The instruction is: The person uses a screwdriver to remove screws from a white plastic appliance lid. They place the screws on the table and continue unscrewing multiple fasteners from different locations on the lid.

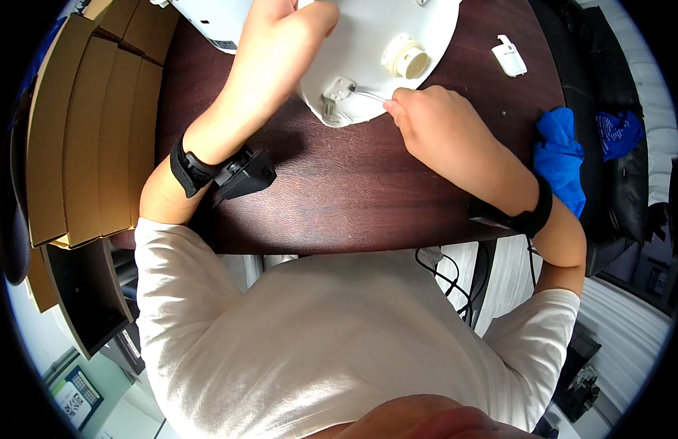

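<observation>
At the white shell [361, 44], our right hand [429, 115] pinches a thin tool [370, 94], best kept steady; whether our left hand [295, 28] grips, we cannot tell.

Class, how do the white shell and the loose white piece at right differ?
The shell is much larger than the loose piece. The right hand holds a thin silvery item over the shell; no hand touches the loose piece. Both are white.
</observation>
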Action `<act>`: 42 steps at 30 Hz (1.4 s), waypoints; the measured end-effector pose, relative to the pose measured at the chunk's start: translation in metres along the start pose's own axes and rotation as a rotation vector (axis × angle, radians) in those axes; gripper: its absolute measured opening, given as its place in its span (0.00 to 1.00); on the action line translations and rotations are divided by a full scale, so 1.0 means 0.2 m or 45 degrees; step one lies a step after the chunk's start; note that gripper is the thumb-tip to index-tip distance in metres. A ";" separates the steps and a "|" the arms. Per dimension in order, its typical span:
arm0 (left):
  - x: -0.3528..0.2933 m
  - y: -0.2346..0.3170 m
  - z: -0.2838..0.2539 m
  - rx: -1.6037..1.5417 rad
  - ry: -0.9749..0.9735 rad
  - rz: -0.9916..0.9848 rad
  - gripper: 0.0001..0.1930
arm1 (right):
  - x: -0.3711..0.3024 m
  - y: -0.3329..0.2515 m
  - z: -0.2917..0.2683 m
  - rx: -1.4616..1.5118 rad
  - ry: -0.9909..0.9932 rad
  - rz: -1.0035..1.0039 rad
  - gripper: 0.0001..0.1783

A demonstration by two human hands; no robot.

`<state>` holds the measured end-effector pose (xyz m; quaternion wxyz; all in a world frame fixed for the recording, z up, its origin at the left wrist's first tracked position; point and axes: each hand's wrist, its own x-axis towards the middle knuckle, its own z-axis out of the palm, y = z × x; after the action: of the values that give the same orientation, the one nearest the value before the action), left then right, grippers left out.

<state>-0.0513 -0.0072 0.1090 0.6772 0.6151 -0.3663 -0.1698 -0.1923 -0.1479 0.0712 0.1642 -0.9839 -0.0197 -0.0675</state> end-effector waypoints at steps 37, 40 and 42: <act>0.02 0.01 -0.01 0.166 0.096 -0.024 0.26 | 0.02 0.05 0.03 -0.020 -0.002 0.012 0.16; 0.01 0.01 -0.01 0.157 0.089 -0.014 0.26 | 0.03 0.05 0.03 0.003 -0.014 0.031 0.17; 0.01 0.01 -0.01 0.146 0.078 0.003 0.26 | 0.03 0.05 0.03 0.027 -0.033 0.042 0.17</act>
<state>-0.0486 -0.0065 0.1106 0.6519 0.6574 -0.3554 -0.1290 -0.1850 -0.1555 0.0635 0.1754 -0.9831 -0.0062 -0.0519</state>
